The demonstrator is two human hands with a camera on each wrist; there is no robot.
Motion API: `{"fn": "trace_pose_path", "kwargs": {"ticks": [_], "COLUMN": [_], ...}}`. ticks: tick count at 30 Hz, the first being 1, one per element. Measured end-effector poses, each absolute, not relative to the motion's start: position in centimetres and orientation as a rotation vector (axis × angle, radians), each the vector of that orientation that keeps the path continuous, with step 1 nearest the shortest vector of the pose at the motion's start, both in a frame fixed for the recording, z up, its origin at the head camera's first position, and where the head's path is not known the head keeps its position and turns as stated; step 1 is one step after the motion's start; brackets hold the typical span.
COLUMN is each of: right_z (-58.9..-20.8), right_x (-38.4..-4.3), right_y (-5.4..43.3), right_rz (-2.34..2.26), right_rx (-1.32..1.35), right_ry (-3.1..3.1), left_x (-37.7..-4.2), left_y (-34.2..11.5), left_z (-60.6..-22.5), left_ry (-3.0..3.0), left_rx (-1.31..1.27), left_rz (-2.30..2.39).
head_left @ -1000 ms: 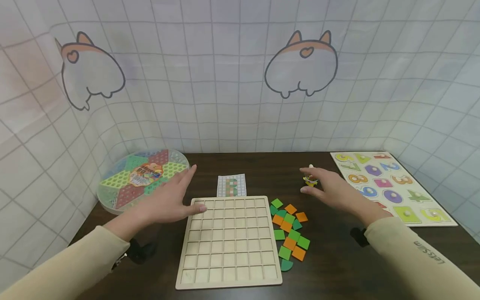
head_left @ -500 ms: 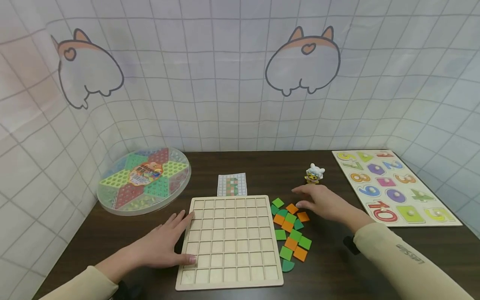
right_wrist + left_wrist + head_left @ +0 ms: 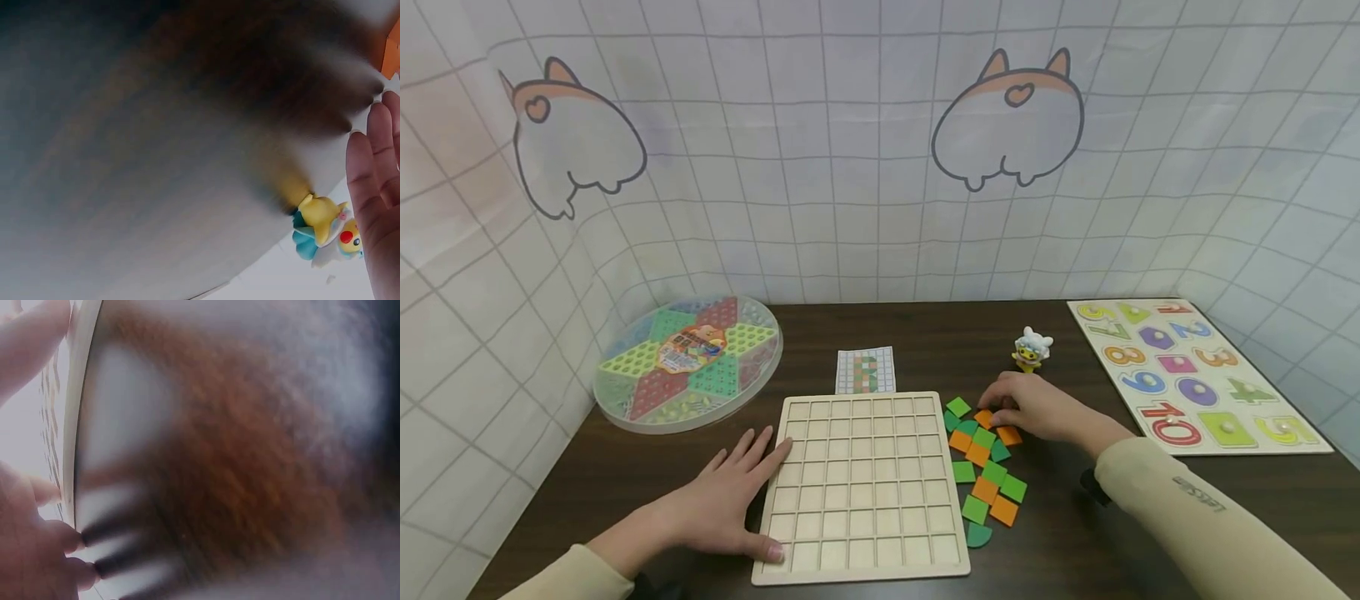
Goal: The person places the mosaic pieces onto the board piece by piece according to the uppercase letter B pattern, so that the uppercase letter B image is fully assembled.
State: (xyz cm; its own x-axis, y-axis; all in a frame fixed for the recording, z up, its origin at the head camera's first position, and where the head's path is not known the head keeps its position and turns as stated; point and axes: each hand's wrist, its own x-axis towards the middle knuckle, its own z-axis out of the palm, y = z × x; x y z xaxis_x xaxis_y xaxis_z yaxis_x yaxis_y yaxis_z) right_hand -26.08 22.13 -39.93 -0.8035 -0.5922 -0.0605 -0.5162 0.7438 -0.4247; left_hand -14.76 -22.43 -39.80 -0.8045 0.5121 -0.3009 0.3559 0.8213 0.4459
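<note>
A square wooden grid board (image 3: pixel 861 492) lies flat on the dark table. My left hand (image 3: pixel 718 500) rests at its left edge with fingers spread, index fingertip and thumb on the rim. To the board's right lies a loose group of green and orange tiles, among them a green square (image 3: pixel 975 509) and a dark green rounded piece (image 3: pixel 978 535). My right hand (image 3: pixel 1033 406) reaches down over the upper tiles, thumb and index finger at an orange square tile (image 3: pixel 984 418). I cannot tell whether they pinch it. In the right wrist view, an orange tile (image 3: pixel 392 53) shows past the fingertips.
A small pattern card (image 3: pixel 865 370) lies behind the board. A toy figure with a white hat (image 3: pixel 1032 348) stands just beyond my right hand. A round Chinese checkers set (image 3: pixel 688 362) is at the back left, a number puzzle board (image 3: pixel 1187 375) at the right.
My left hand has come down and toward me from over the board's far left corner to its left edge. My right hand has moved from in front of the toy figure down to the orange tile.
</note>
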Motion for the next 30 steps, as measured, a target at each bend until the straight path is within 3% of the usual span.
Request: {"fn": "trace_pose_path", "kwargs": {"ticks": [30], "right_z": [-39.7], "right_x": [-26.2], "right_y": [21.8], "right_rz": [-0.543], "right_rx": [-0.734], "right_ry": [2.747], "left_x": [-16.1], "left_y": [-23.7], "left_z": [-41.8], "left_ry": [2.579], "left_rx": [0.624], "left_rz": [0.490]}}
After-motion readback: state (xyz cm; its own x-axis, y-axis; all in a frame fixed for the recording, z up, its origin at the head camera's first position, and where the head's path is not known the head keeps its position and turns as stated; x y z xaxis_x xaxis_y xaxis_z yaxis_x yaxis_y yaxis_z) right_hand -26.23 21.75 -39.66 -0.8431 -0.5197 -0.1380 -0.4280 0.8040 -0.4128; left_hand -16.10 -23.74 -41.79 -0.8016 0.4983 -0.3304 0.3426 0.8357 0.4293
